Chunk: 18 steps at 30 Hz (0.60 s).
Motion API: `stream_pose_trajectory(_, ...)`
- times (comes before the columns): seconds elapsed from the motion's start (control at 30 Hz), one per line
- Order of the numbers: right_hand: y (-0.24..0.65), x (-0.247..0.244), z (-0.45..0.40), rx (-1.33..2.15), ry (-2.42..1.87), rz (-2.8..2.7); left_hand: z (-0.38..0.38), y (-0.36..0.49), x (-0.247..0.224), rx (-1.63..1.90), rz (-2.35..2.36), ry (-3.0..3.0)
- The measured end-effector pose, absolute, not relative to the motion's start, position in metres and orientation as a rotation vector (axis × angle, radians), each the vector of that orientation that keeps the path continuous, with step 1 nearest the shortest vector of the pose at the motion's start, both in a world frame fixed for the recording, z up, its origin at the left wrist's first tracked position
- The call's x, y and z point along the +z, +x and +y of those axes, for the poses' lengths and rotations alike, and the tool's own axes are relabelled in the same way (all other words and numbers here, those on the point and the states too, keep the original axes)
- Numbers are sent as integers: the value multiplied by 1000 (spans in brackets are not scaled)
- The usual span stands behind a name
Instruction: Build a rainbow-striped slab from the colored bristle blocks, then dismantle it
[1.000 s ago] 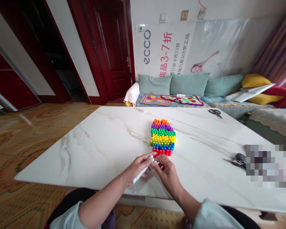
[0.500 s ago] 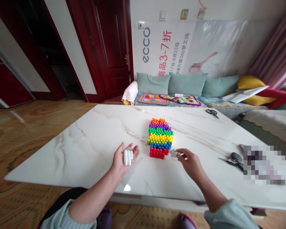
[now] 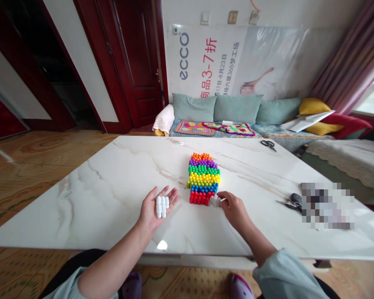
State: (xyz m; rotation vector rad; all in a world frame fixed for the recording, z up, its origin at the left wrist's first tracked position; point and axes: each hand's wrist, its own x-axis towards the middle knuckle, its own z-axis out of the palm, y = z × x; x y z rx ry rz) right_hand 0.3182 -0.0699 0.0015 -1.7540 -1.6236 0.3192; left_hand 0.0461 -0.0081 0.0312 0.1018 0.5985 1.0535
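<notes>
My left hand (image 3: 152,209) is turned palm up with its fingers spread, and a small block of white beads (image 3: 162,206) rests on it. With its fingertips, my right hand (image 3: 234,207) pinches a small cluster of clear beads (image 3: 215,201). That cluster is beside the right end of the red bead block (image 3: 199,198); whether they touch I cannot tell. Behind the red block stretch joined-looking bands of beads: blue (image 3: 204,189), yellow (image 3: 205,177), green (image 3: 204,170), purple (image 3: 202,163) and orange (image 3: 201,156).
The bead bands lie on a white marble-patterned table (image 3: 112,178). Black-handled scissors (image 3: 268,145) are at the far right edge. A dark-handled tool (image 3: 294,201) lies at right by a blurred-out item (image 3: 327,205). A sofa with green cushions (image 3: 193,109) stands beyond.
My right hand has brought the clear beads closer to the red block. The left hand still holds the white block on its palm. The whole view has shifted slightly.
</notes>
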Motion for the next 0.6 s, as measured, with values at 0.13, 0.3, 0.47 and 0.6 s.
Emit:
stream_pose_trajectory(0.13, 307, 11, -79, 206, -1780, -1483, -14, 51, 35, 1036, 559, 171)
stream_pose_trajectory(0.3, 254, 21, -98, 316, -1388, -1776, -29, 63, 35, 977, 455, 229)
stream_pose_trajectory(0.47, 202, 23, -107, 340, -1062, -2143, -42, 71, 32, 916, 482, 272)
stream_pose_trajectory(0.6, 197, 22, -100, 372, -1004, -2042, -39, 69, 28, 901, 525, 339)
